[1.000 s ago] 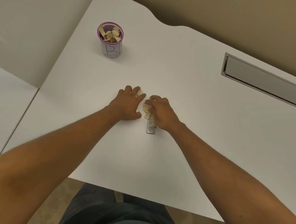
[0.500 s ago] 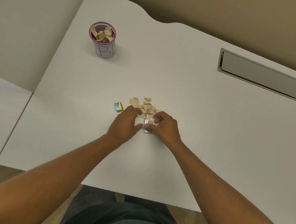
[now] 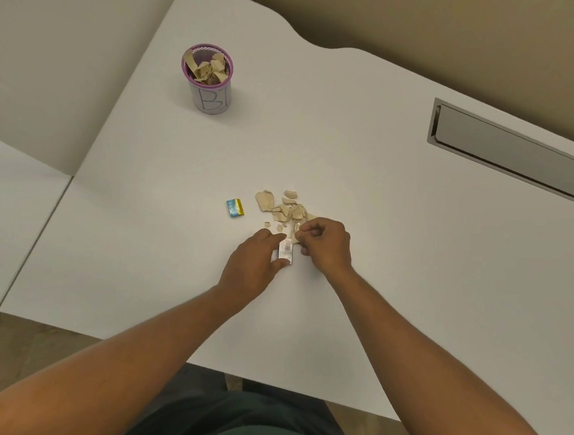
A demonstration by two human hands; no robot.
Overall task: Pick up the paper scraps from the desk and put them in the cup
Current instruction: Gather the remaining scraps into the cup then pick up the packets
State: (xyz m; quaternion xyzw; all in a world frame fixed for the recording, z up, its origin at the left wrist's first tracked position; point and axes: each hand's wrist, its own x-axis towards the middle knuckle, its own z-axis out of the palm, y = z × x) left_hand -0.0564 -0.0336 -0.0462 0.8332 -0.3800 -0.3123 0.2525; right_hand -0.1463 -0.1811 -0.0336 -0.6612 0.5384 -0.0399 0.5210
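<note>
A small heap of tan paper scraps (image 3: 283, 206) lies on the white desk (image 3: 361, 186), just beyond my hands. A purple-rimmed mesh cup (image 3: 208, 81) marked "BI" stands far back left, holding several tan scraps. My left hand (image 3: 254, 261) pinches a small white and silver wrapper (image 3: 286, 251) between thumb and fingers. My right hand (image 3: 326, 245) sits just right of the wrapper with fingers curled; its fingertips touch the wrapper's upper edge and the near end of the heap.
A small blue and yellow packet (image 3: 235, 207) lies left of the heap. A metal cable hatch (image 3: 510, 151) is set into the desk at the right. The desk's front edge runs close to my lap; a second desk panel (image 3: 12, 200) adjoins at the left.
Both hands have drawn back toward me off the scrap heap, uncovering the scraps and the blue packet. The left hand now holds the wrapper.
</note>
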